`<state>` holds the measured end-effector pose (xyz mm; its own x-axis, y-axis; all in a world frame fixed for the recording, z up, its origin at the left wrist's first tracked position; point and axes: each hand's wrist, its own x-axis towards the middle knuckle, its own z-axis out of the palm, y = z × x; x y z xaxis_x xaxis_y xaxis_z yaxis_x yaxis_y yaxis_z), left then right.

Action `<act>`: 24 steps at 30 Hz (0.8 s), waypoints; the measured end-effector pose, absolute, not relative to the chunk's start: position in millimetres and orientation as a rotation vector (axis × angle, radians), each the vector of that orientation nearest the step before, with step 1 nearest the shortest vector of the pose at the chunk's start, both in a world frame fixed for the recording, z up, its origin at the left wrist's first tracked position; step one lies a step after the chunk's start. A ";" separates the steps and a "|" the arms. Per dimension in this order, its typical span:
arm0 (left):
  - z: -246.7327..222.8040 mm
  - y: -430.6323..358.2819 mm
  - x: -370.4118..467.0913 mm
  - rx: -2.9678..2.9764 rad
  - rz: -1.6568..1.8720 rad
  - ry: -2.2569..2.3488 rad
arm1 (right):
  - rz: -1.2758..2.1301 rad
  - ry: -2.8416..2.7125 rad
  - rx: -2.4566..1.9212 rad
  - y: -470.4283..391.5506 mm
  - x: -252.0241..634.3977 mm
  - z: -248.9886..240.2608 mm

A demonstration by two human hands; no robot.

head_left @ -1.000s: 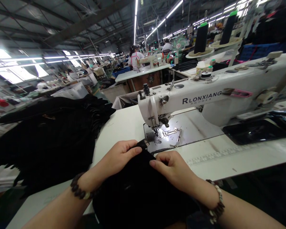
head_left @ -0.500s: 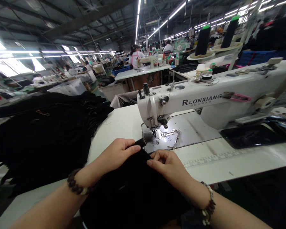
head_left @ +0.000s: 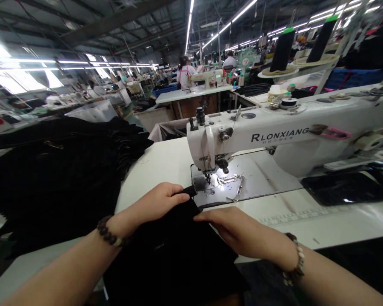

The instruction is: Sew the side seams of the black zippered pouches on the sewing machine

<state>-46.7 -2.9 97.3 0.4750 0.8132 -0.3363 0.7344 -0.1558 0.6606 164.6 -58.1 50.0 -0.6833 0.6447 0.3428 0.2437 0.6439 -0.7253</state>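
A piece of black fabric hangs over the front edge of the table toward me. My left hand is closed on its upper corner, thumb on top, where a folded strip of the fabric points at the needle area. My right hand grips the right edge of the same fabric with the fingertips, the other fingers partly hidden behind the hand. Just beyond both hands stands a white sewing machine. Its presser foot sits over the metal plate, and the fabric lies short of it.
A big heap of black garment pieces covers the table's left side. On the right lie a dark phone and a printed ruler scale. Thread cones rise behind the machine. Further back, a person is near another sewing machine.
My right hand has gone from curled fingers to a straighter grip, lower along the fabric's edge. The left hand keeps its hold. The view has shifted slightly.
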 end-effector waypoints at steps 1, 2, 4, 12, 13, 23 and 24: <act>95.2 -0.3 -47.0 1.897 0.115 1.272 | 0.742 -2.421 -0.617 -54.3 167.9 52.3; 92.9 2.3 -47.1 1.875 0.103 1.254 | 0.578 -2.553 -0.553 -50.0 170.0 53.8; 88.1 7.3 -46.3 1.831 0.080 1.216 | 0.249 -2.709 -0.454 -41.3 170.7 54.1; 68.4 24.3 -34.8 1.974 -0.035 1.137 | 0.012 -2.715 -0.373 -24.9 170.9 41.7; 65.6 26.6 -32.7 1.994 -0.042 1.132 | 0.041 -2.722 -0.396 -24.8 173.2 40.3; 36.7 44.9 -31.5 2.140 -0.039 1.368 | -0.100 -2.974 -0.519 -14.2 165.9 26.9; 34.2 48.9 -32.7 2.154 -0.017 1.447 | -0.102 -3.003 -0.571 -7.9 160.5 26.3</act>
